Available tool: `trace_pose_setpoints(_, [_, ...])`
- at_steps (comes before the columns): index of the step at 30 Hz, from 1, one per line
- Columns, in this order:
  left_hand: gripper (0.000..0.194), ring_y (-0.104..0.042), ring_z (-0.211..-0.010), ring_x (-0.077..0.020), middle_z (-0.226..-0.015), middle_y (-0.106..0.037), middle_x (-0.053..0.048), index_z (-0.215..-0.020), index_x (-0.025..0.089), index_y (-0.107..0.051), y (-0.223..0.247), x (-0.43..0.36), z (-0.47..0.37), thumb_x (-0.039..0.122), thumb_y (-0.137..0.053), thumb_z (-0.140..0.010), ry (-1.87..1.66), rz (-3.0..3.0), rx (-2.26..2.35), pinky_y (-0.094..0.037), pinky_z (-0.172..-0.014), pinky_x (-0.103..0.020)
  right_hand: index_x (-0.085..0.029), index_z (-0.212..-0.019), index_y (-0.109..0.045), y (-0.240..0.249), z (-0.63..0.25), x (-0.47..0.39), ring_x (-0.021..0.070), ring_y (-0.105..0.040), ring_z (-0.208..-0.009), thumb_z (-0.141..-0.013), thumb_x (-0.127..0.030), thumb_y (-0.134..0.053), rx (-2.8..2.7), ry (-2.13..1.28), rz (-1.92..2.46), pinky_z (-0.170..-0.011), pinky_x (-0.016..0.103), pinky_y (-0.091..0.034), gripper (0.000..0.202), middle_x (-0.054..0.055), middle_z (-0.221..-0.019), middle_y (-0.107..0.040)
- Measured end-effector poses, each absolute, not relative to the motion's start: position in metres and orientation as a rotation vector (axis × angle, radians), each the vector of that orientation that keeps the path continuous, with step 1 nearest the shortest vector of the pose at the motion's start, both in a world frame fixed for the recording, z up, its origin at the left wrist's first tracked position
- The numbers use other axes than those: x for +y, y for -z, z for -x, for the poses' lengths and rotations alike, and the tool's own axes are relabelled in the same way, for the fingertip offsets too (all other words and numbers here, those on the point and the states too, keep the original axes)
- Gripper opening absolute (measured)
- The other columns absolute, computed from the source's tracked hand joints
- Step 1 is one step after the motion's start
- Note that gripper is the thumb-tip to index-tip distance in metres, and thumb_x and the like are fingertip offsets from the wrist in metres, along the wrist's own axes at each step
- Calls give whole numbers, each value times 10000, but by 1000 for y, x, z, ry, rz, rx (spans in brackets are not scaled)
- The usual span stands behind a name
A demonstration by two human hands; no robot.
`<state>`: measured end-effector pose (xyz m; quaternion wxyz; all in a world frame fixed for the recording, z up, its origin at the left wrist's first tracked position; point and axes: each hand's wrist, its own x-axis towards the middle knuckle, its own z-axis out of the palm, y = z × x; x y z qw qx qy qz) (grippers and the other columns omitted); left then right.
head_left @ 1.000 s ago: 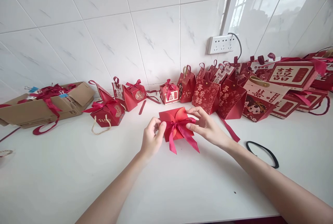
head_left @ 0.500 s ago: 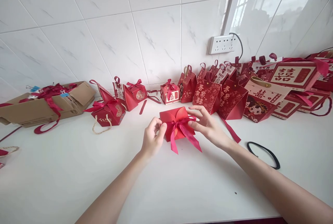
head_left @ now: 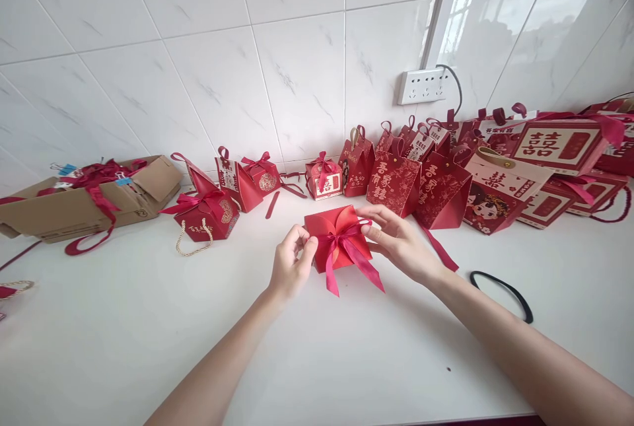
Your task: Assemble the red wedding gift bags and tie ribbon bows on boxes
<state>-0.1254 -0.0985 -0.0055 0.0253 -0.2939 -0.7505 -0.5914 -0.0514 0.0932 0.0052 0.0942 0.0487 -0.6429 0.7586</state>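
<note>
A red gift box (head_left: 319, 222) with overlapping petal flaps rests on the white table in front of me. Around it a crimson ribbon (head_left: 365, 267) is tied in a bow, its two tails hanging over the front. At the box's left edge my left hand (head_left: 293, 261) is closed, thumb against curled fingers, on the bow's left side. My right hand (head_left: 399, 244) has its thumb at the bow's right loop, while its fingers reach behind the box's right corner. The fingertips there are partly hidden.
Finished red boxes (head_left: 205, 214) and red gift bags (head_left: 393, 181) line the tiled wall. An open cardboard box (head_left: 133, 195) holding ribbons stands at left. A black cord loop (head_left: 510, 294) lies at right, and a power strip (head_left: 423, 86) hangs on the wall.
Almost nothing differs. My right hand has shifted very slightly at the bow's right loop; the box and my left hand stay in place.
</note>
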Motion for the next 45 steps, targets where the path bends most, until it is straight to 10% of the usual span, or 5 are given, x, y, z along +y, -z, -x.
trace_pose_setpoints(9, [287, -374, -495, -91, -546, -339, 60, -629, 212, -340, 5, -99, 125, 374, -483, -817, 1861, 873, -2355, -320, -475, -212, -164, -629, -565, -9, 52, 93, 247, -603, -1011, -795, -460, -635, -1804, -2431, -103, -888, 440, -485, 347, 74, -1292, -545])
trace_pose_setpoints(21, [781, -577, -994, -189, -1095, -513, -60, -1256, 270, -331, -3, -90, 117, 335, -758, -605, 1924, 488, -2407, -470, -845, -326, -168, -654, -558, -6, 50, 84, 230, -572, -1076, -803, -451, -633, -1842, -2381, -75, -966, 465, -442, 328, 50, -1372, -470])
trace_pose_setpoints(28, [687, -550, -1107, -203, -1150, -560, -44, -1281, 303, -306, -5, -91, 117, 297, -686, -709, 2334, 740, -2453, -448, -924, -354, -209, -812, -613, -6, 53, 89, 244, -561, -1109, -834, -523, -553, -1901, -2367, -54, -939, 461, -457, 320, 56, -1251, -565])
trace_pose_setpoints(35, [670, -554, -1053, -178, -1128, -539, -19, -1226, 302, -276, -6, -90, 113, 257, -698, -707, 2277, 719, -2405, -435, -916, -333, -195, -658, -522, -28, 25, 85, 119, -531, -444, -858, -553, -461, -2188, -1846, -51, -498, 264, -465, 415, -24, -481, -518])
trace_pose_setpoints(45, [774, -580, -1002, -185, -1102, -558, -33, -1204, 298, -235, -6, -86, 109, 297, -775, -650, 2382, 789, -2365, -454, -884, -351, -146, -812, -491, 14, 33, 32, 116, -582, -388, -759, -747, -409, -2451, -2515, -73, -406, 207, -447, 609, -26, -510, -555])
